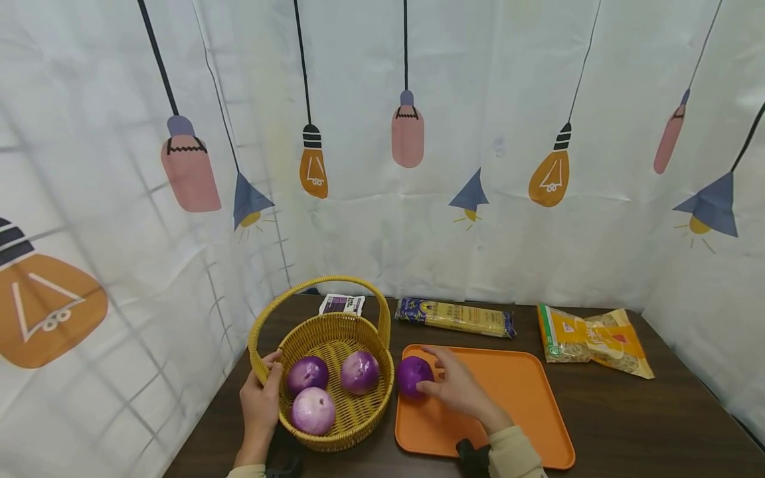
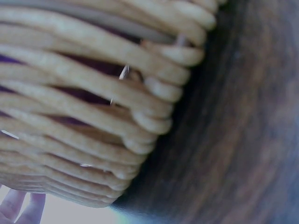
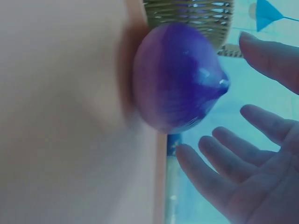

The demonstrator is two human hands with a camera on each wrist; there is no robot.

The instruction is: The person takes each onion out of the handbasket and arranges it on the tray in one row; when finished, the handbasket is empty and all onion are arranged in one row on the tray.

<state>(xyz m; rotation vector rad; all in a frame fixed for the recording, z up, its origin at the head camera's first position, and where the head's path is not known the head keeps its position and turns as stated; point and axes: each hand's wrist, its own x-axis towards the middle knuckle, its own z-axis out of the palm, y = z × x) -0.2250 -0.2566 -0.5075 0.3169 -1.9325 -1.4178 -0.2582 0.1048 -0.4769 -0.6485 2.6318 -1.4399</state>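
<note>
A yellow woven basket (image 1: 340, 442) with a tall hoop handle stands on the table, holding three purple onions (image 1: 360, 372). My left hand (image 1: 260, 397) grips the basket's left rim near the foot of the handle. In the left wrist view the basket weave (image 2: 84, 93) fills most of the picture, with fingertips (image 2: 31, 208) at its lower edge. One more purple onion (image 1: 414, 376) lies at the left side of an orange tray (image 1: 508, 392). Around it my right hand (image 1: 459, 386) spreads its fingers. The right wrist view shows a gap between this hand (image 3: 261, 177) and the onion (image 3: 180, 79).
Behind the basket lies a small white-and-purple packet (image 1: 342, 304). A long noodle-like pack (image 1: 457, 317) sits behind the tray, and a yellow-orange bag (image 1: 594, 338) is at the back right. White printed curtains (image 1: 358, 232) close off the dark table's back and sides.
</note>
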